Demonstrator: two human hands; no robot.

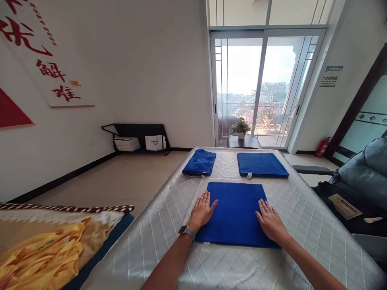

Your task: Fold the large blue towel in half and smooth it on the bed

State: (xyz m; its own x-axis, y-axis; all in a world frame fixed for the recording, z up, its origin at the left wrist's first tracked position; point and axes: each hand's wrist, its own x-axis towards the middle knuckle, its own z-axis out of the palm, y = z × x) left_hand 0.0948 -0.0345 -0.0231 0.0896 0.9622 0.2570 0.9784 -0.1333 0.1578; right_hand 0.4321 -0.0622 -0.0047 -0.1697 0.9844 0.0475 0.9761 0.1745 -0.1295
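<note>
A blue cloth, laid out flat in a rectangle, is in front of me on a silvery quilted cover. My left hand rests flat on its left edge, fingers extended, a watch on the wrist. On the right edge lies my right hand, palm down with fingers stretched out. A small white tag sticks out at the cloth's near edge. Beyond it are a smaller folded blue cloth at the left and a wider folded blue cloth at the right.
To the left, a yellow cloth lies crumpled on a brown-patterned blanket. A potted plant stands on a chair past the far edge. Dark padded seating borders the right side. A black rack is by the wall.
</note>
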